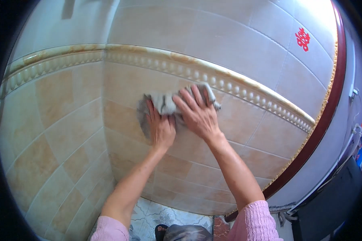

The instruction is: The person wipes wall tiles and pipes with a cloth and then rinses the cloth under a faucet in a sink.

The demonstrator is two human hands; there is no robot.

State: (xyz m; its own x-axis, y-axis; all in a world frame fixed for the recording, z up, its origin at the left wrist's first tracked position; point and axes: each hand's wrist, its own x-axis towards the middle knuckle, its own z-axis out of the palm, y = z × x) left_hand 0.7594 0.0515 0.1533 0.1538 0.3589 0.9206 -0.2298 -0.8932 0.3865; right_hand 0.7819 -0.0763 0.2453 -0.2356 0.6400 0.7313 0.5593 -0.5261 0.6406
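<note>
A grey cloth [166, 104], bunched and creased, lies against the tiled wall [187, 147] just under a moulded border. My left hand [161, 126] presses on the cloth's left part, its fingers pointing up. On the right part rests my right hand [199, 113], higher up and close to the beaded edge of the border, with its fingers spread over the fabric. Both palms face the wall. Whether the fingers grip any folds is hard to see.
A raised border [229, 72] crosses both walls, which meet in a corner left of my hands. A red paper decoration [303, 39] is on the upper tiles. To the right stand a dark red door frame [316, 132] and a black panel [328, 198]. Patterned floor tiles [181, 211] lie below.
</note>
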